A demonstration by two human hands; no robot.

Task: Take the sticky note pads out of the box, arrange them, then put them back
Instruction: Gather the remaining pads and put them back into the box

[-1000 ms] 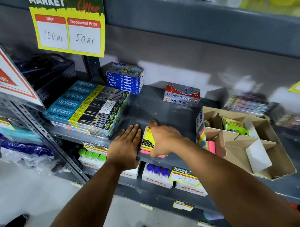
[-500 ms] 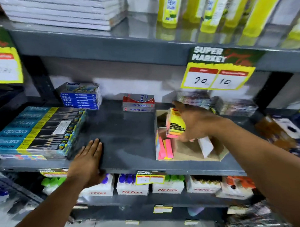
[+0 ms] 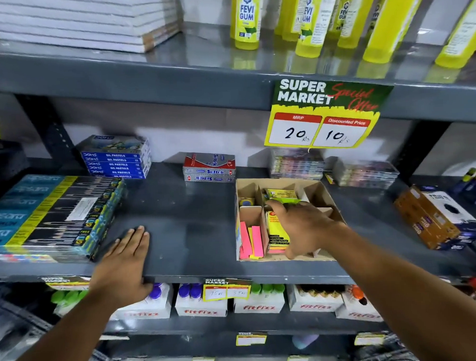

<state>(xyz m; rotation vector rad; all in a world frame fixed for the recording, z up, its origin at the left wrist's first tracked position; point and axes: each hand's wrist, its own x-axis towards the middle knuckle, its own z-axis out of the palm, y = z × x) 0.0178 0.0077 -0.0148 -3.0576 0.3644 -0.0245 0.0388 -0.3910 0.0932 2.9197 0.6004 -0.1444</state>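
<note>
Filling box (image 3: 323,193): sticky note pads (image 3: 277,229).

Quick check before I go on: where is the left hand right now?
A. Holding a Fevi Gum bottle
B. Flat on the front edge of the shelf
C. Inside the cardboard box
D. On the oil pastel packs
B: the left hand lies palm down on the bare grey shelf, fingers spread and holding nothing, while the right hand is over the cardboard box.
</note>
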